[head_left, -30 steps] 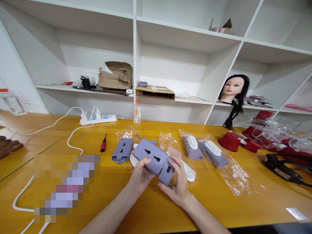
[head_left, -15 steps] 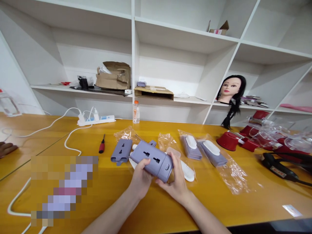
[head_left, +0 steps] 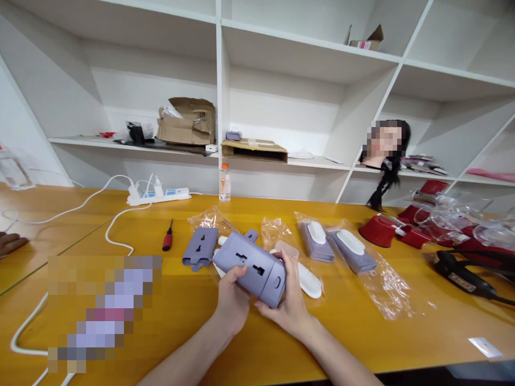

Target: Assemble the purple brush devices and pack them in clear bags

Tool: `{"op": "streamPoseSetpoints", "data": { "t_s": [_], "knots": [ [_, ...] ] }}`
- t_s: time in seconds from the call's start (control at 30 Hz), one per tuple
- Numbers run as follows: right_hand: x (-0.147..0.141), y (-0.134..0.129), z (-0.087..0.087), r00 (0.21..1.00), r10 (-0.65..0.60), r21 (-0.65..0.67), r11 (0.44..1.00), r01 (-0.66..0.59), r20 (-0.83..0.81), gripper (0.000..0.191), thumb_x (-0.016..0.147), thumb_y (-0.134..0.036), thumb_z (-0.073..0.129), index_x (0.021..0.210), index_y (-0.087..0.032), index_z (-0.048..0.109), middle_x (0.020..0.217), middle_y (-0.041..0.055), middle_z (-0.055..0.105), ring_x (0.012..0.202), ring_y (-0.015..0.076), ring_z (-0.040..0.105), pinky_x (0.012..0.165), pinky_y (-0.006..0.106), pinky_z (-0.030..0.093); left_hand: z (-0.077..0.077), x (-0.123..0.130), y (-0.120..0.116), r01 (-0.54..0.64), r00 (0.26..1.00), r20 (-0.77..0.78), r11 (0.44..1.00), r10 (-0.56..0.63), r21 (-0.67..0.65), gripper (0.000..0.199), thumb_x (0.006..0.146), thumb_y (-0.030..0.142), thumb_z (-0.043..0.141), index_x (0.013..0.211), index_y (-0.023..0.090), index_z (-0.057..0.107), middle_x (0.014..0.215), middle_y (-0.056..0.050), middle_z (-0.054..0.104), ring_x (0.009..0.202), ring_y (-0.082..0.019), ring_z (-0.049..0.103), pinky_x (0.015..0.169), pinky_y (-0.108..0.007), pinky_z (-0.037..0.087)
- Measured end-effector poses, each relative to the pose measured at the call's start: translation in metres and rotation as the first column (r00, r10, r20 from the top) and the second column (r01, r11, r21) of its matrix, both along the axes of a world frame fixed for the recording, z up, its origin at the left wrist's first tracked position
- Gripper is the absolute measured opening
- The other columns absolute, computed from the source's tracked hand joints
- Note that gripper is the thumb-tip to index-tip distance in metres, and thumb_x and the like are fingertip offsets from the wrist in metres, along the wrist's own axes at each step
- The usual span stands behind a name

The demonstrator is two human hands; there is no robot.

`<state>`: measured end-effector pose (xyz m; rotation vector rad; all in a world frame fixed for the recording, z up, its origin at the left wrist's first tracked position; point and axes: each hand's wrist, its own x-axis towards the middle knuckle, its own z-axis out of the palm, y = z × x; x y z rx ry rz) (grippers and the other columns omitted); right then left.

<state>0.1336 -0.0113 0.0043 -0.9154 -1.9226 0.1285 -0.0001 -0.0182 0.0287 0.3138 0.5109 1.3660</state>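
Both my hands hold a purple plastic case (head_left: 253, 268) tilted above the table. Its upper face has two dark keyhole-shaped slots, and a small oval button or opening sits on its right end section. My left hand (head_left: 235, 300) grips the near side, thumb on the face. My right hand (head_left: 293, 300) is wrapped round the right end. Just left of the case lies a flat purple panel (head_left: 200, 246) with similar slots. Partly hidden behind the case are clear plastic wrapping (head_left: 276, 231) and a white brush-like piece (head_left: 309, 281).
Two purple cases with white ovals (head_left: 316, 241) lie bagged on the right. A red screwdriver (head_left: 168, 238) and a power strip (head_left: 161, 197) are on the left. Red appliance parts (head_left: 378, 230) and a black headband-like device (head_left: 462, 273) sit far right. Another person's hand (head_left: 12, 243) rests at the left edge.
The case has tilted slightly in my hands, its right end a little lower. My grip stays the same, and the view has shifted slightly.
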Motion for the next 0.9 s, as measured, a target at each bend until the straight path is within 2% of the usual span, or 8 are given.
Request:
{"op": "streamPoseSetpoints", "data": {
  "t_s": [0.3,0.43,0.5,0.57,0.7,0.73,0.8,0.9],
  "knots": [
    [-0.008,-0.003,-0.013,0.992,-0.123,0.100,0.987,0.123,-0.012,0.092,0.059,-0.034,0.068,0.132,-0.017,0.015,0.118,0.0158,0.029,0.111,0.0324,0.036,0.090,0.053,0.038,0.000,0.004,-0.003,0.022,0.997,0.076,1.000,-0.022,0.000,0.045,0.062,0.018,0.050,0.106,0.014,0.059,0.094,-0.007,0.068,0.100,-0.027,0.057,0.086,-0.037,0.044],
    [-0.008,0.000,-0.004,1.000,-0.020,-0.009,1.000,0.020,0.000,0.095,0.059,-0.035,0.071,0.134,-0.019,0.014,0.124,0.0155,0.030,0.118,0.0317,0.034,0.096,0.052,0.033,0.005,-0.005,0.005,-0.031,0.999,0.046,0.998,0.028,0.056,0.049,0.061,0.014,0.050,0.109,0.016,0.057,0.094,-0.005,0.068,0.103,-0.026,0.056,0.088,-0.038,0.042],
    [-0.007,0.003,0.004,0.992,0.067,-0.114,0.990,-0.079,-0.104,0.096,0.061,-0.040,0.070,0.135,-0.020,0.012,0.128,0.0150,0.032,0.121,0.0302,0.034,0.098,0.050,0.032,0.007,-0.013,0.010,-0.049,0.998,0.049,0.988,0.042,0.149,0.051,0.058,0.013,0.051,0.109,0.018,0.056,0.095,-0.004,0.067,0.104,-0.026,0.055,0.088,-0.037,0.042],
    [-0.006,0.007,0.011,0.947,0.160,-0.252,0.939,-0.232,-0.277,0.085,0.067,-0.044,0.065,0.134,-0.020,0.019,0.127,0.0139,0.039,0.118,0.0278,0.041,0.096,0.046,0.037,0.008,-0.019,0.014,-0.063,0.998,0.038,0.978,0.056,0.200,0.055,0.054,0.011,0.052,0.108,0.019,0.057,0.095,-0.003,0.067,0.103,-0.027,0.055,0.087,-0.037,0.042],
    [-0.003,0.014,0.018,0.843,0.311,-0.468,0.722,-0.510,-0.439,0.046,0.076,-0.044,0.054,0.112,-0.017,0.047,0.101,0.0095,0.061,0.096,0.0245,0.058,0.082,0.041,0.048,0.007,-0.022,0.017,-0.138,0.987,-0.068,0.982,0.147,0.126,0.057,0.050,0.009,0.057,0.106,0.021,0.056,0.093,-0.002,0.067,0.097,-0.026,0.058,0.083,-0.035,0.044],
    [-0.002,0.015,0.018,0.862,0.283,-0.471,0.744,-0.474,-0.421,0.041,0.076,-0.042,0.055,0.107,-0.017,0.049,0.096,0.0084,0.063,0.090,0.0238,0.060,0.079,0.040,0.050,0.007,-0.020,0.016,-0.156,0.980,-0.100,0.979,0.170,0.132,0.056,0.052,0.010,0.059,0.106,0.023,0.055,0.094,-0.001,0.067,0.097,-0.024,0.058,0.083,-0.034,0.044],
    [0.001,0.017,0.014,0.937,0.143,-0.384,0.884,-0.266,-0.319,0.034,0.073,-0.034,0.058,0.102,-0.018,0.050,0.091,0.0067,0.063,0.085,0.0227,0.060,0.075,0.039,0.051,0.008,-0.016,0.015,-0.140,0.977,-0.135,0.974,0.165,0.178,0.050,0.061,0.013,0.062,0.108,0.027,0.052,0.100,0.000,0.065,0.098,-0.021,0.057,0.084,-0.034,0.044],
    [0.003,0.017,0.006,0.996,-0.007,-0.056,0.998,0.002,-0.083,0.037,0.071,-0.016,0.057,0.106,-0.020,0.049,0.103,0.0093,0.057,0.097,0.0242,0.055,0.083,0.043,0.047,0.008,-0.011,0.013,-0.035,0.993,-0.104,0.988,0.051,0.150,0.038,0.073,0.026,0.059,0.110,0.026,0.051,0.109,-0.003,0.062,0.102,-0.021,0.056,0.083,-0.035,0.045]
  ]
}}
